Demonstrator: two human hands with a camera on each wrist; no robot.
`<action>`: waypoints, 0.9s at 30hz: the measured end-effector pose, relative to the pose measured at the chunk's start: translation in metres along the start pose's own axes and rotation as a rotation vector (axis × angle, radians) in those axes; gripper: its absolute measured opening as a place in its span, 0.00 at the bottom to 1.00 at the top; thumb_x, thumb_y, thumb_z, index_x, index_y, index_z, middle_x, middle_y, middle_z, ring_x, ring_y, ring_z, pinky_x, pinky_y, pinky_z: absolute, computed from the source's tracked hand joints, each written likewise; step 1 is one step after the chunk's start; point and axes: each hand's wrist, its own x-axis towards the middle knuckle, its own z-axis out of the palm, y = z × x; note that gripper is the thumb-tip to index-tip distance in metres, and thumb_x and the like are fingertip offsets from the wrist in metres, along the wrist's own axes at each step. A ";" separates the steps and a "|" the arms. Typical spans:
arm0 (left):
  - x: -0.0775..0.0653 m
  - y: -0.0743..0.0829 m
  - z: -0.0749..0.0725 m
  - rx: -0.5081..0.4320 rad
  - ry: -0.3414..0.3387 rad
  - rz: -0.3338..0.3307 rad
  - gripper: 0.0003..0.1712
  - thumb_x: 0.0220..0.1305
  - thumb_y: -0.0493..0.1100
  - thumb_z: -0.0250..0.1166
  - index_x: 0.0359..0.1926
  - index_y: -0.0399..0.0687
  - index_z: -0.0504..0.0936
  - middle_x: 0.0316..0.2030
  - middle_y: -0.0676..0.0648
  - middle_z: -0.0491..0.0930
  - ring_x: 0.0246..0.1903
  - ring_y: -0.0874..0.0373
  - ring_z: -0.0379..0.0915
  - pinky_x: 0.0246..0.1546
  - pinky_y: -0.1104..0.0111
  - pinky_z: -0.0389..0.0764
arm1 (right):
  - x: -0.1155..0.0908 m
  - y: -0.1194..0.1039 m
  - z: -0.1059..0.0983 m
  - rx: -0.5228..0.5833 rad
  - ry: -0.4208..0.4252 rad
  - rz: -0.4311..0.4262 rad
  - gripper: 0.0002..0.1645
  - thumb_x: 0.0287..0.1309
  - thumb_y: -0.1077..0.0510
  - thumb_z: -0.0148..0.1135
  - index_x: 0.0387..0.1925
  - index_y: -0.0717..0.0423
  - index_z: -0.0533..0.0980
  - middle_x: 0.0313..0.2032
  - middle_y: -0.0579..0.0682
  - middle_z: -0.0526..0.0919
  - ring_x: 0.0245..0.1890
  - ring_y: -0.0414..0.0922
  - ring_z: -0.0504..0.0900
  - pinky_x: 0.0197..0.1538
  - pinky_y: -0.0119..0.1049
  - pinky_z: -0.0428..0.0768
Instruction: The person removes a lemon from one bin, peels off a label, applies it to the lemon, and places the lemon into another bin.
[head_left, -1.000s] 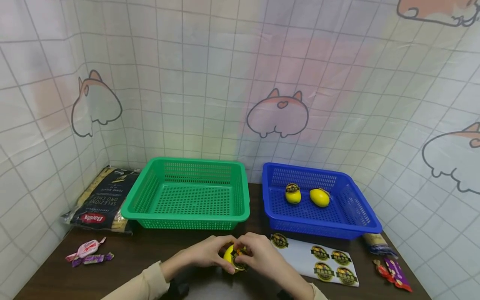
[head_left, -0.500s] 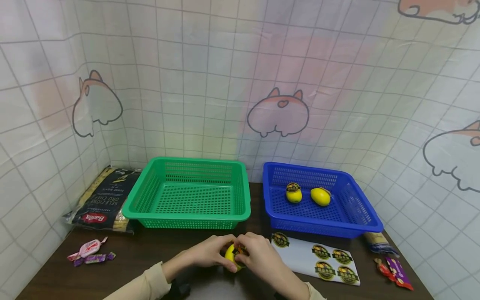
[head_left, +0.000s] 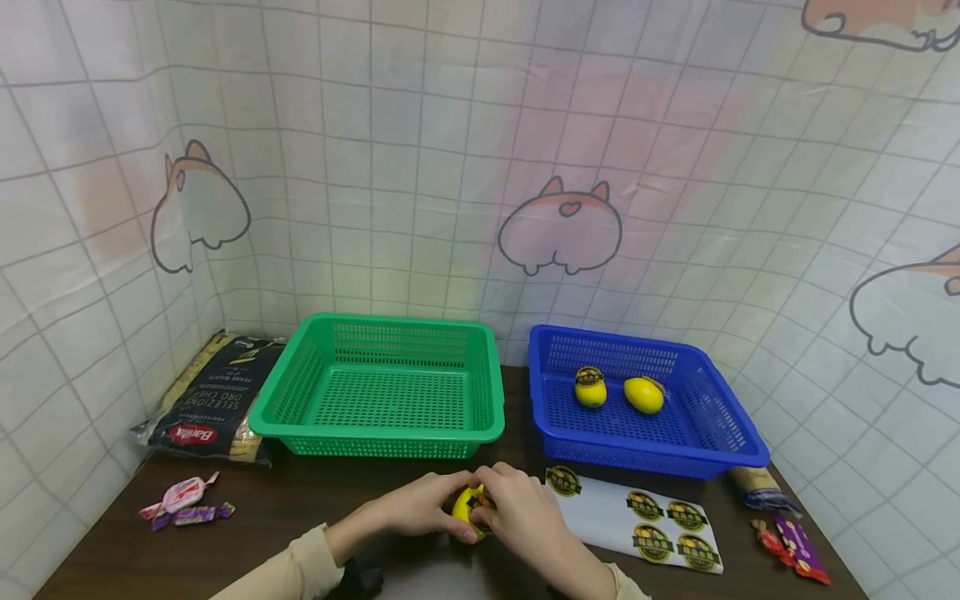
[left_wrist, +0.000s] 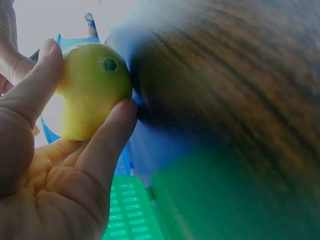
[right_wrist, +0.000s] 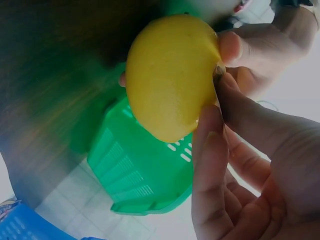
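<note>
Just above the dark table, a yellow lemon [head_left: 462, 510] is held by my left hand [head_left: 422, 505], its thumb and fingers around the fruit. In the left wrist view the lemon [left_wrist: 90, 95] shows a green stem spot. My right hand [head_left: 528, 512] pinches a black-and-gold round sticker [head_left: 477, 503] against the lemon's right side, and its fingers partly cover the sticker. The right wrist view shows that thumb and finger at the lemon's [right_wrist: 170, 75] edge. A white sticker sheet [head_left: 600, 515] with several round labels lies right of the hands.
A green basket [head_left: 375, 434] stands behind the hands. The blue basket [head_left: 645, 457] at back right holds two lemons [head_left: 591, 390], with labels on them. A pasta bag [head_left: 213, 400] and wrapped candies [head_left: 183, 495] lie left; more candies [head_left: 801, 550] and a small packet [head_left: 763, 490] lie right.
The hands stay at the lemon with little movement; the right fingers shift slightly over the sticker. The whole head view slides a little to the right.
</note>
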 end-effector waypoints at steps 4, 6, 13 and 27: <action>-0.001 0.000 0.001 -0.002 0.001 0.003 0.27 0.60 0.56 0.70 0.58 0.58 0.72 0.36 0.61 0.80 0.28 0.73 0.70 0.30 0.79 0.73 | 0.000 -0.001 0.000 -0.007 0.001 0.002 0.18 0.47 0.49 0.77 0.40 0.46 0.82 0.31 0.44 0.84 0.22 0.38 0.78 0.21 0.27 0.68; -0.002 0.000 0.001 -0.001 0.002 0.004 0.27 0.60 0.56 0.70 0.58 0.58 0.72 0.37 0.61 0.80 0.28 0.73 0.70 0.30 0.79 0.73 | 0.000 -0.001 0.000 -0.009 0.011 0.001 0.18 0.46 0.49 0.78 0.39 0.46 0.82 0.31 0.44 0.84 0.22 0.39 0.79 0.21 0.27 0.68; -0.002 0.001 0.002 -0.001 -0.001 0.006 0.27 0.60 0.55 0.71 0.57 0.59 0.72 0.37 0.61 0.80 0.29 0.74 0.71 0.31 0.79 0.74 | -0.001 -0.001 -0.001 -0.028 0.007 0.021 0.20 0.43 0.44 0.78 0.38 0.44 0.82 0.30 0.42 0.83 0.22 0.39 0.79 0.20 0.28 0.67; -0.010 0.007 0.000 -0.053 -0.003 0.004 0.32 0.62 0.50 0.70 0.65 0.57 0.69 0.45 0.54 0.81 0.33 0.72 0.73 0.35 0.78 0.76 | 0.007 0.019 0.005 0.178 -0.075 0.083 0.22 0.43 0.38 0.77 0.38 0.43 0.83 0.30 0.39 0.83 0.25 0.31 0.74 0.26 0.26 0.70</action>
